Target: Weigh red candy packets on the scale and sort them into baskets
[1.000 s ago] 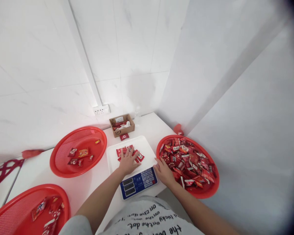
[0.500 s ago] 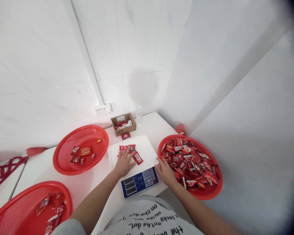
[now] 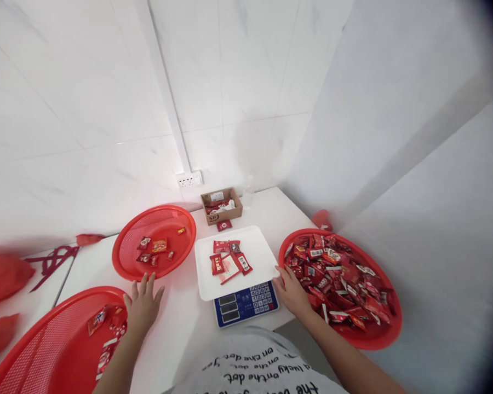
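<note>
My left hand is open, fingers spread, holding nothing. It hovers between the two red baskets on the left, just below the rim of the far basket and beside the near basket. My right hand is open too, its fingers stretched out between the scale tray's right edge and the rim of the full red basket. On the white scale tray lie several red snack packets and a flat red-and-cream card. The scale's blue keypad panel faces me.
A small cardboard box of red packets stands by the wall, with one red packet in front. Red packets heap the right basket. Dark red ribbon and red bags lie far left. A power socket is on the wall.
My left hand has lifted off the packets on the tray and moved left toward the baskets, uncovering the card. The right hand stays beside the tray. The view has turned slightly left.
</note>
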### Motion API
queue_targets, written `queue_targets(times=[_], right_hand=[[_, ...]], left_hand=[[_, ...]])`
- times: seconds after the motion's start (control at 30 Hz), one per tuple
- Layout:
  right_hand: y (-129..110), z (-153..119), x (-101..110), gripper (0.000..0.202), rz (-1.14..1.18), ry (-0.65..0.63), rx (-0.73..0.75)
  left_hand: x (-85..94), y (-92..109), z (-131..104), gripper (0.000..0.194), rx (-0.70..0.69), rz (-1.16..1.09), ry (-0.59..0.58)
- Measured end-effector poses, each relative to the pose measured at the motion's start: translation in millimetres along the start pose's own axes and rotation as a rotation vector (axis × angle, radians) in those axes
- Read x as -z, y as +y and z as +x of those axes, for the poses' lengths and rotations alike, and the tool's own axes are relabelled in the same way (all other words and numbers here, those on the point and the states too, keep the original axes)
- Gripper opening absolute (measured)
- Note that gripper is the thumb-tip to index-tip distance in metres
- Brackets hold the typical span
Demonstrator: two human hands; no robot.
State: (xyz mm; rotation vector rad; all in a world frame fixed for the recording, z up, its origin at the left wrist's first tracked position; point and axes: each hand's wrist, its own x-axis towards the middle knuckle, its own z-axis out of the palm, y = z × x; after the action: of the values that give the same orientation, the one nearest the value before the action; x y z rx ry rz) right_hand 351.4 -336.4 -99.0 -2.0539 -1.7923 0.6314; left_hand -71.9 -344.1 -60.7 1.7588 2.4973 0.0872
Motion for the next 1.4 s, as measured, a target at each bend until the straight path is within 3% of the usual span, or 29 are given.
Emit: queue_targets(times=[0.27,0.43,0.53,0.67,0.8,0.93,1.03,1.13,1.27,1.4], right_hand=[[-1.5,-0.7,0.6,0.047,0.011,0.015,-0.018],[-1.5,-0.3,0.3,0.046,0.032,0.022,-0.022],[-1.8,0.5,0.7,0.047,0.033,0.013,-0.025],[-2.1,0.9,1.2,0.047,0.039,0.008,-0.03],[-1.6,0.8,1.4,0.047,0.056,0.011,-0.022],[-1.1,0.7,1.8,0.047,0.062,0.006,-0.023],[-1.5,0.6,2.4,0.047,0.068,0.006,-0.033],[-2.0,0.6,2.6,0.046,0.073,0.007,-0.036],[-1.9,0.9,1.3,0.045,0.057,0.009,-0.046],[-2.4,1.0,0.6,0.045,0.043,0.008,-0.049]], left_hand=[[-0.7,-20.9,-7.3,0.053,0.045,-0.033,-0.003],[-9.6,-11.1,-4.2,0.051,-0.014,-0.023,0.092],[-25.8,16.2,-6.6,0.049,-0.23,-0.102,0.14],[-48.3,74.2,-13.7,0.049,-0.55,-0.23,0.065],[-57.3,127.0,-16.3,0.053,-0.662,-0.234,-0.072],[-54.4,157.0,-15.2,0.053,-0.75,-0.206,-0.146],[-47.9,171.7,-7.4,0.052,-0.756,-0.208,-0.093],[-41.0,186.9,10.7,0.054,-0.652,-0.226,-0.073],[-36.5,207.4,34.8,0.062,-0.497,-0.237,-0.161],[-37.4,223.4,33.3,0.07,-0.524,-0.202,-0.228]])
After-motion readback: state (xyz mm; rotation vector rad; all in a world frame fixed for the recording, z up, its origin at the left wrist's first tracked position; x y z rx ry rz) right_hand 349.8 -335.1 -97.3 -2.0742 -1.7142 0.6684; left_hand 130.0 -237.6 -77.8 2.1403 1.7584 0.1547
